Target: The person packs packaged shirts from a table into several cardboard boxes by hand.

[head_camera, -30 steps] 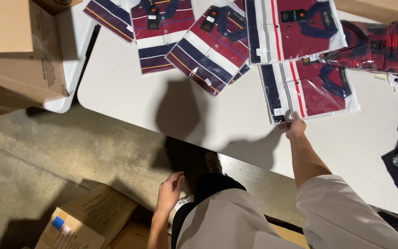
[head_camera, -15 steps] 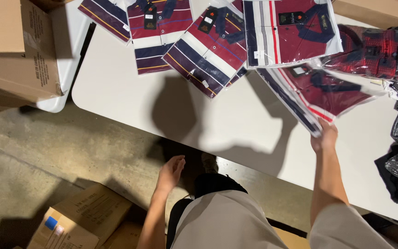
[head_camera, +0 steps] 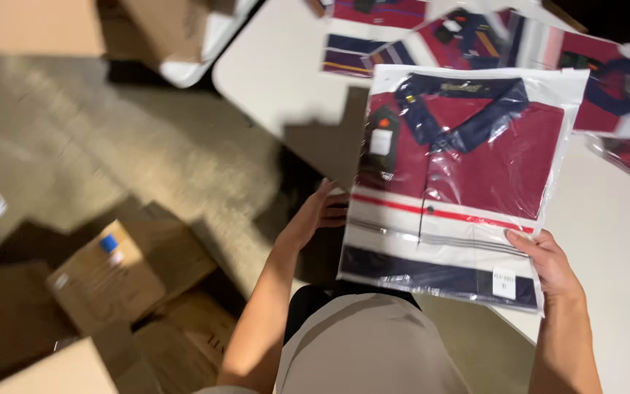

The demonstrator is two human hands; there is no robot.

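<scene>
A folded maroon polo shirt with a navy collar and white, red and navy stripes, sealed in a clear plastic bag [head_camera: 461, 175], is held up in front of me above the edge of the white table [head_camera: 607, 226]. My right hand [head_camera: 548, 263] grips its lower right corner, thumb on top. My left hand [head_camera: 315, 215] holds its left edge, fingers partly behind the bag. A dark hang tag lies inside the bag near the collar.
More bagged striped shirts [head_camera: 607, 80] lie on the table behind the held one. Several brown cardboard boxes [head_camera: 118, 270] stand on the concrete floor at my left. A second white table corner [head_camera: 198, 51] with a box on it is at the top left.
My right hand lifted the bagged shirt off the table and brought it toward me. My left hand rose from my side and took its left edge. My view swung left and down.
</scene>
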